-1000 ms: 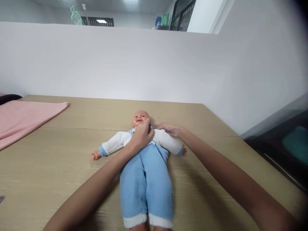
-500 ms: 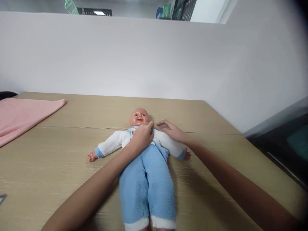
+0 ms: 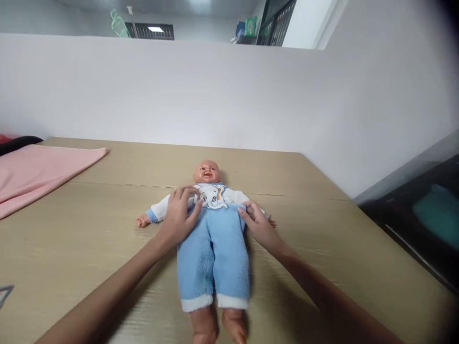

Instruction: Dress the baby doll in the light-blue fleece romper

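Note:
A baby doll lies on its back on the wooden table, arms spread, feet toward me. It wears a white top with an elephant face on the chest and blue fleece trousers with white cuffs. My left hand rests over the doll's side at chest height, fingers curved and thumb apart from them. At the waist on the other side, my right hand pinches the edge of the blue trousers between thumb and fingers. Part of each doll arm is hidden behind my hands.
A pink cloth lies at the table's left, with a black object behind it. A white partition rises along the back. At the right stands a dark surface with a teal item.
My left hand has moved left off the doll's chest and opened, uncovering the elephant. My right hand has come down from the shoulder to grip the trouser waist. The view has tilted slightly up.

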`<move>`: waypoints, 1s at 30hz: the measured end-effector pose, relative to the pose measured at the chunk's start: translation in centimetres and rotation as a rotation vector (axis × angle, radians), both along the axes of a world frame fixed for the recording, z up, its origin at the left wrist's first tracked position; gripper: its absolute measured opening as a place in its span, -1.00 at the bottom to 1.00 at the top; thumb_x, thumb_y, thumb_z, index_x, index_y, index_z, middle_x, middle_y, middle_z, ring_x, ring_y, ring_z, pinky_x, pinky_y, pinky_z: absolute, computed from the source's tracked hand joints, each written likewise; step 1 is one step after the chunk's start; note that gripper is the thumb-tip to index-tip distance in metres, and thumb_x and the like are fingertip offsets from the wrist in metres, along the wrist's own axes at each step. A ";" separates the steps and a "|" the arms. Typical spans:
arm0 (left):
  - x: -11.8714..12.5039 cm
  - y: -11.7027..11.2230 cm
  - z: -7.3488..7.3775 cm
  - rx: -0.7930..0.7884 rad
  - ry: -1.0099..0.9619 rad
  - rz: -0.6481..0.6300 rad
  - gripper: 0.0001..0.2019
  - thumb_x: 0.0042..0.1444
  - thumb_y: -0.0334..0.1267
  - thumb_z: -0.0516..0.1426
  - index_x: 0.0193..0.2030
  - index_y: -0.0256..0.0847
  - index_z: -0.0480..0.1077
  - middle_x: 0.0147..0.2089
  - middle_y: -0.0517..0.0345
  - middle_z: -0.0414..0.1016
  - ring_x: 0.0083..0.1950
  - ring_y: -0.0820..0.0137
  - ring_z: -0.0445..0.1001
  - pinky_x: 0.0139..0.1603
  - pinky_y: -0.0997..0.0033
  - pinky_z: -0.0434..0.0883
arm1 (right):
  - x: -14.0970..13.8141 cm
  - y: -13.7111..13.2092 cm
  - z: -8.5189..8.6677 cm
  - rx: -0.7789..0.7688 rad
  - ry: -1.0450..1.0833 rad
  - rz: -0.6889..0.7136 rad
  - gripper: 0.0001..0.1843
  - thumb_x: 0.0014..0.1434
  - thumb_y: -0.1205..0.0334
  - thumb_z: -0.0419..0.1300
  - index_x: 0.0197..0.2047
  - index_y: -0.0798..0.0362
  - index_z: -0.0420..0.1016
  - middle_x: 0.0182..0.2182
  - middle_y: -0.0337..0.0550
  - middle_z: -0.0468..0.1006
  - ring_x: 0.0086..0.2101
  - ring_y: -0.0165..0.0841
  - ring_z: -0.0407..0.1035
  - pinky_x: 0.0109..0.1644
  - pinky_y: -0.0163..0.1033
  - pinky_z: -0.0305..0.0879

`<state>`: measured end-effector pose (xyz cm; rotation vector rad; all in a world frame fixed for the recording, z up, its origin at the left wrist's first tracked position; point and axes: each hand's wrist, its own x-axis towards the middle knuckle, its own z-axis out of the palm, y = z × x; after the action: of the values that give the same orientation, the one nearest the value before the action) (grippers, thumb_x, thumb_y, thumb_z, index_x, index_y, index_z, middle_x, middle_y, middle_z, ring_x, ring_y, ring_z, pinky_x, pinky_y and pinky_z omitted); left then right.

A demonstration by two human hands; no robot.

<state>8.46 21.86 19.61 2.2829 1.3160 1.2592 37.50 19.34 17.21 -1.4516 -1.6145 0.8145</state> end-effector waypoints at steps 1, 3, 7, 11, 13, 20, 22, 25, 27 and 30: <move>-1.0 -0.4 -0.8 -0.046 -0.049 0.036 -0.80 0.58 -0.09 0.11 0.17 -0.09 0.45 0.21 -0.08 0.60 0.28 0.03 0.49 0.38 -0.04 0.38 | -0.1 0.5 -0.7 -0.022 0.066 -0.019 -0.64 0.42 -0.28 0.16 -0.05 -0.18 0.38 -0.17 -0.14 0.63 -0.13 -0.07 0.56 0.06 0.02 0.54; -2.5 -1.1 -2.4 -0.188 -0.157 0.060 -0.74 0.56 0.00 0.10 0.14 -0.11 0.43 0.13 -0.06 0.59 0.17 0.05 0.52 0.29 -0.01 0.44 | -0.4 1.3 -1.8 -0.033 0.135 -0.033 -0.57 0.36 -0.35 0.17 -0.03 -0.19 0.35 -0.17 -0.14 0.63 -0.12 -0.06 0.58 0.06 0.03 0.57; -3.9 -2.1 -4.4 -0.451 -0.333 -0.045 -0.58 0.54 0.21 0.10 0.12 -0.11 0.44 0.13 -0.03 0.60 0.20 0.05 0.52 0.33 0.02 0.43 | -1.3 1.7 -3.0 0.019 0.102 -0.017 -0.49 0.31 -0.43 0.17 -0.07 -0.16 0.32 -0.19 -0.08 0.64 -0.09 -0.01 0.58 0.08 0.07 0.56; -4.2 -2.0 -4.4 -0.514 -0.406 -0.095 -0.50 0.43 0.36 0.18 -0.06 -0.09 0.42 -0.06 0.10 0.52 0.03 0.12 0.46 0.20 0.10 0.46 | -1.7 1.1 -2.7 0.080 0.029 -0.023 -0.56 0.37 -0.34 0.19 -0.10 -0.13 0.42 -0.12 -0.03 0.63 -0.05 0.00 0.52 0.24 0.13 0.45; -4.4 -1.7 -4.3 -0.549 -0.437 -0.128 -0.49 0.40 0.38 0.18 -0.11 -0.08 0.42 -0.10 0.12 0.49 0.00 0.13 0.43 0.16 0.13 0.46 | -1.5 0.7 -2.5 0.094 0.007 -0.026 -0.58 0.38 -0.31 0.19 -0.13 -0.12 0.45 -0.12 -0.04 0.62 -0.04 0.00 0.49 0.28 0.14 0.41; -5.3 -1.4 -4.4 -0.598 -0.455 -0.216 -0.64 0.43 0.19 0.20 -0.09 -0.08 0.48 -0.04 0.08 0.54 0.06 0.10 0.47 0.25 0.10 0.44 | -0.5 0.9 -2.9 0.065 0.083 -0.021 -0.52 0.39 -0.38 0.11 -0.06 -0.14 0.45 -0.08 -0.08 0.61 0.04 -0.03 0.49 0.31 0.04 0.43; -5.4 -1.5 -4.2 -0.564 -0.385 -0.260 -0.68 0.41 0.13 0.25 -0.02 -0.08 0.52 -0.01 0.08 0.54 0.06 0.12 0.49 0.23 0.13 0.45 | -0.3 1.4 -3.0 0.047 0.112 -0.022 -0.47 0.39 -0.44 0.10 -0.02 -0.15 0.45 -0.03 -0.07 0.62 0.09 -0.02 0.49 0.35 0.04 0.43; -5.4 -1.7 -4.0 -0.508 -0.320 -0.268 -0.69 0.39 0.11 0.28 0.00 -0.08 0.56 0.09 0.04 0.57 0.19 0.07 0.49 0.36 0.09 0.40 | -0.3 1.8 -3.0 0.020 0.128 0.014 -0.45 0.39 -0.46 0.11 -0.02 -0.15 0.46 -0.05 -0.07 0.65 0.08 -0.02 0.51 0.33 0.04 0.47; -5.3 -1.6 -4.1 -0.559 -0.350 -0.257 -0.66 0.36 0.14 0.30 -0.06 -0.09 0.54 0.04 0.03 0.57 0.15 0.06 0.49 0.32 0.08 0.42 | -0.4 1.7 -3.0 0.016 0.120 0.038 -0.48 0.39 -0.45 0.13 -0.10 -0.15 0.45 -0.11 -0.09 0.64 0.05 -0.04 0.51 0.29 0.02 0.49; -5.1 -1.3 -4.8 -0.741 -0.540 -0.235 -0.60 0.31 0.20 0.31 -0.17 -0.10 0.45 -0.16 0.14 0.49 -0.09 0.17 0.45 0.03 0.18 0.46 | -0.6 1.1 -3.3 0.041 0.093 0.008 -0.51 0.39 -0.42 0.14 -0.15 -0.15 0.41 -0.12 -0.11 0.61 0.03 -0.06 0.48 0.31 0.00 0.46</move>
<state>3.38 20.55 14.83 1.4060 1.0334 0.9769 36.87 20.47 13.93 -1.3598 -1.5589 0.8370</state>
